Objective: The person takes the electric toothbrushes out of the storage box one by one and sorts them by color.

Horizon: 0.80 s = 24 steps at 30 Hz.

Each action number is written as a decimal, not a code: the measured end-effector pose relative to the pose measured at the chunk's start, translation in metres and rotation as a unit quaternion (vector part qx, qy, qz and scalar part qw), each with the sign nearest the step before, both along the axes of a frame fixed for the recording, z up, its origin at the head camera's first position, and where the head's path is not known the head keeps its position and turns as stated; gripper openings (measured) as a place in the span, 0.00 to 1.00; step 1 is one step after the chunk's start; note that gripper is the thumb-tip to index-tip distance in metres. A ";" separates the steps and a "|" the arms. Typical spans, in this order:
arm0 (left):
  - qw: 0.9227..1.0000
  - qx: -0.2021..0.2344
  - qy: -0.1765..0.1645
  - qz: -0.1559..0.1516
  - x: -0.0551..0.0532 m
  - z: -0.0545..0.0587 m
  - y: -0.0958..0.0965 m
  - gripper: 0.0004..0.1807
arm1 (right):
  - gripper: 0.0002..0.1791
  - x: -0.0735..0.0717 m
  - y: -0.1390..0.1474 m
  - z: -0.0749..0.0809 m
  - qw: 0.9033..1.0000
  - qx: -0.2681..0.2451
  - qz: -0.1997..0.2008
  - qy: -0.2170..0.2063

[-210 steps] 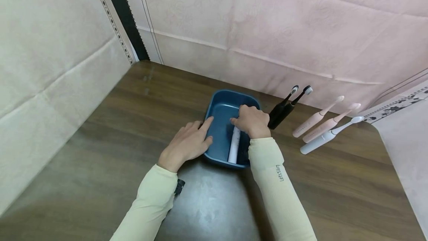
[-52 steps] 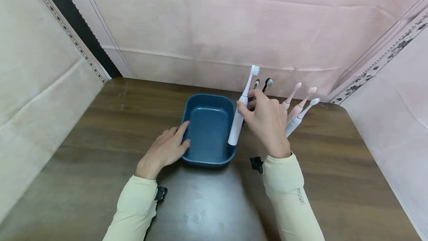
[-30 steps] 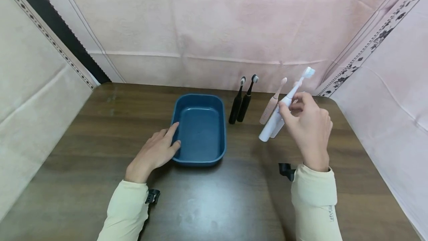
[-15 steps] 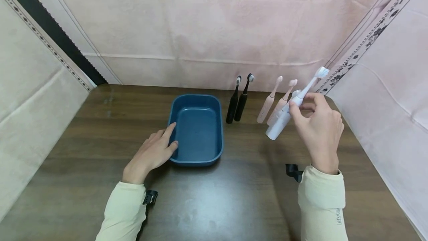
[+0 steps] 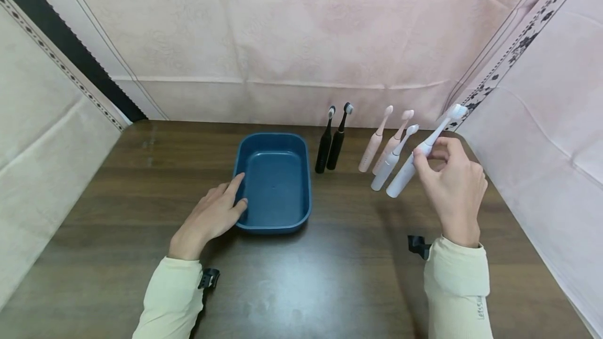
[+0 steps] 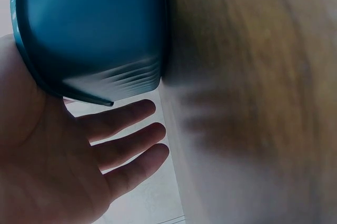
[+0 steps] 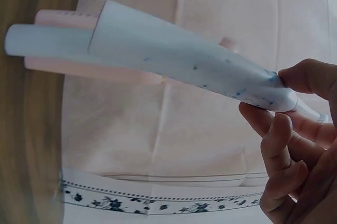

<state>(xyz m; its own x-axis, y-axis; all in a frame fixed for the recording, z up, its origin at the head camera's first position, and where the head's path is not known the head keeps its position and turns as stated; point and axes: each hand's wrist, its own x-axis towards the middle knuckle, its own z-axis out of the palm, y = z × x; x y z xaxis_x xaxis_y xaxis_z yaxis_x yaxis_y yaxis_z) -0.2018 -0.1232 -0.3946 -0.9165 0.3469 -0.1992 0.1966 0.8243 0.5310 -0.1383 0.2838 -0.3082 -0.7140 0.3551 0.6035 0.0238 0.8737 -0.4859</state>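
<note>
My right hand (image 5: 454, 187) pinches a white electric toothbrush (image 5: 409, 172) near the top of its handle, thumb on one side and fingers on the other. Its head leans up and to the right; blue specks mark the handle (image 7: 184, 58) in the right wrist view. Just left of it stands a pale bluish-white toothbrush (image 5: 387, 169), then two pink ones, one (image 5: 371, 150) farther left than the other (image 5: 393, 144). At the left, my left hand (image 5: 209, 218) rests thumb and index finger on the rim of a blue basin (image 5: 308, 192), other fingers extended outside its wall.
Two black toothbrushes (image 5: 323, 149) stand upright between the basin and the pink ones. Pale fabric (image 5: 282, 41) hangs behind the brown wooden table (image 5: 301, 286), and more covers the left and right sides.
The white toothbrush has come out of the basin in my right hand and travelled right, past the black and pink ones, to beside the bluish-white one. My left hand stays on the basin.
</note>
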 end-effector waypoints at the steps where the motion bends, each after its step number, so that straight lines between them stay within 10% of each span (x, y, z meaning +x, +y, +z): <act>1: 1.000 0.000 0.000 0.000 0.000 0.000 0.000 0.38 | 0.20 -0.001 0.001 -0.002 1.000 0.001 -0.001 0.000; 24: 1.000 -0.007 0.001 0.004 0.000 0.001 0.001 0.38 | 0.17 -0.018 0.014 -0.043 0.999 -0.002 -0.010 -0.053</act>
